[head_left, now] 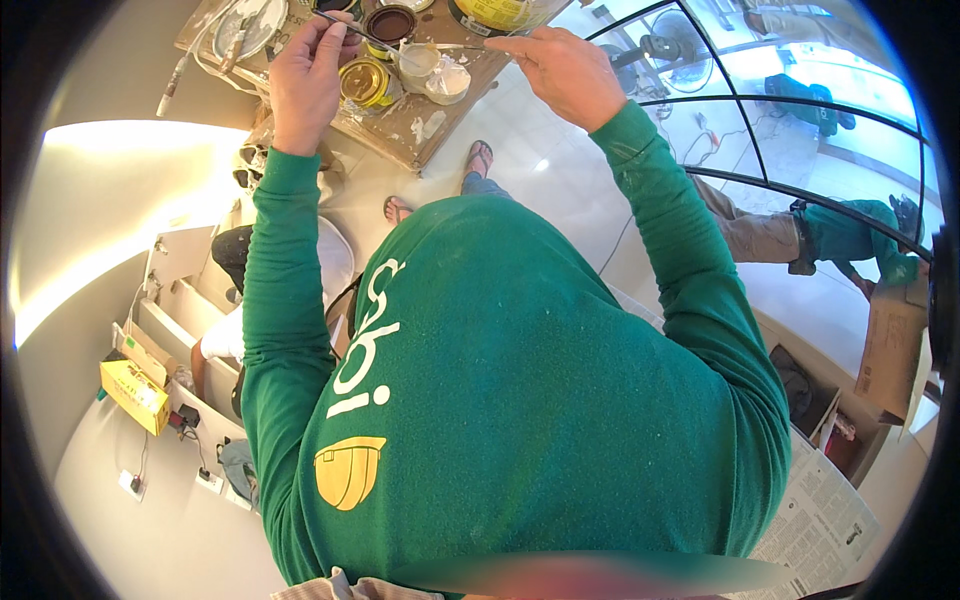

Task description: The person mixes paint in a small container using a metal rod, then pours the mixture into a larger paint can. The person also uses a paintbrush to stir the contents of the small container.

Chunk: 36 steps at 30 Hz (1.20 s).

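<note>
My left hand [310,75] pinches a thin dark stick [362,36] that slants down toward a small pale cup [418,62]. Opposite it, my right hand [572,78] has its fingers closed on a slim thin tool [462,46], whose far end reaches the same cup; its exact kind is too small to tell. Beside that cup stands another cup [449,84] with white paint in it. A yellow-rimmed tin [366,82] sits just right of my left hand, and behind it is an open tin of dark brown paint [391,24].
The paint-stained wooden tabletop [425,135] also bears a yellow bucket [500,14] and a round lid [248,28]. Black-framed glass panels [750,100] stand at right, with a fan [680,50] beyond. A co-worker [840,235] in green bends near a cardboard box [892,340]. Open drawers [185,310] lie left.
</note>
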Each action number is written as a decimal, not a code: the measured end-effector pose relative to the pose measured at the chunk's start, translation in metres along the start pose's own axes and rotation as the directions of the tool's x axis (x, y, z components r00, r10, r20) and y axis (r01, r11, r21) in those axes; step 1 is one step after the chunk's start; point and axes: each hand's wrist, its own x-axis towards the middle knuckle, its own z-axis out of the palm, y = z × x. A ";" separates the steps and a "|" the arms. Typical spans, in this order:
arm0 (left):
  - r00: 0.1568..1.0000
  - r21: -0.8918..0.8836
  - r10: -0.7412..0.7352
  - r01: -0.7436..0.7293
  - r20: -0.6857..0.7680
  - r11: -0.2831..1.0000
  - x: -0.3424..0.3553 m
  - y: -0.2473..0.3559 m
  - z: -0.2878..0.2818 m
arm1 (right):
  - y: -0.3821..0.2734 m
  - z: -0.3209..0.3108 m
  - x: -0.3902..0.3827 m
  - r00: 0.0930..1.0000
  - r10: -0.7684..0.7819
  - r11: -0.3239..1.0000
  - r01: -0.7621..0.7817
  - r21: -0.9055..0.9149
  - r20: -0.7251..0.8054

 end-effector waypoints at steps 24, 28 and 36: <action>1.000 0.038 0.018 -0.018 -0.015 0.999 -0.001 0.023 -0.003 | -0.003 0.026 -0.003 1.000 0.020 0.999 -0.020 -0.046 0.002; 0.999 -0.027 0.035 -0.036 -0.023 0.999 0.004 0.007 0.001 | 0.003 0.028 0.002 0.997 0.056 0.997 -0.052 -0.065 0.062; 0.997 0.206 0.062 -0.054 -0.035 0.977 0.001 0.006 -0.004 | 0.012 0.005 -0.005 0.979 0.126 0.988 -0.108 -0.114 0.161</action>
